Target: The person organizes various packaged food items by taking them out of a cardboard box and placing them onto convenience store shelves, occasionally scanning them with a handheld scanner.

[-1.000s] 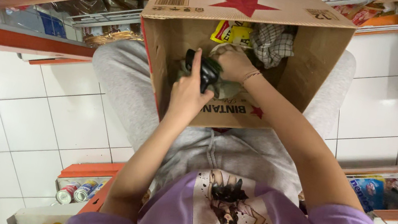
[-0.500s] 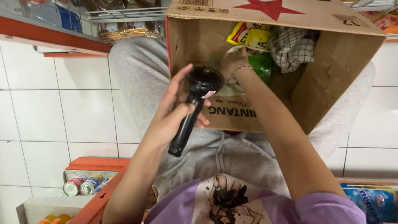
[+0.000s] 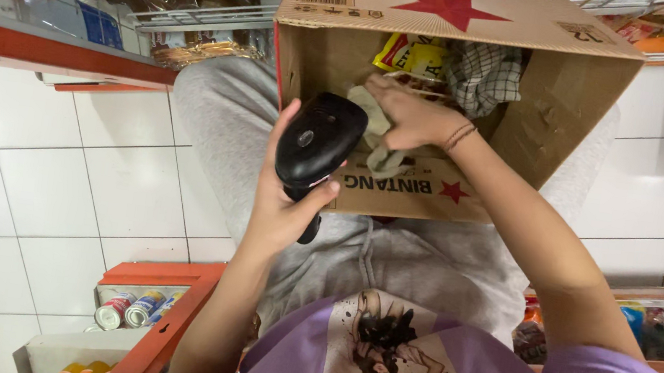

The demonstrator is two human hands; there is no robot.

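My left hand (image 3: 283, 206) grips a black handheld barcode scanner (image 3: 316, 147) by its handle, just in front of the near wall of an open cardboard box (image 3: 560, 113) that rests on my lap. My right hand (image 3: 408, 116) reaches inside the box and its fingers close on a pale crumpled cloth (image 3: 376, 133). Deeper in the box lie a yellow packet (image 3: 412, 53) and a checked fabric (image 3: 485, 74). My grey trousers (image 3: 221, 131) show under and beside the box.
White floor tiles (image 3: 54, 178) spread to the left. An orange-edged shelf (image 3: 165, 309) at lower left holds small cans (image 3: 127, 309). Wire racks with packaged goods (image 3: 200, 27) run behind the box. More packets (image 3: 661, 328) sit at right.
My left hand has lifted the scanner out of the box and drawn it toward me. My right hand has gone back into the box and taken hold of the pale cloth.
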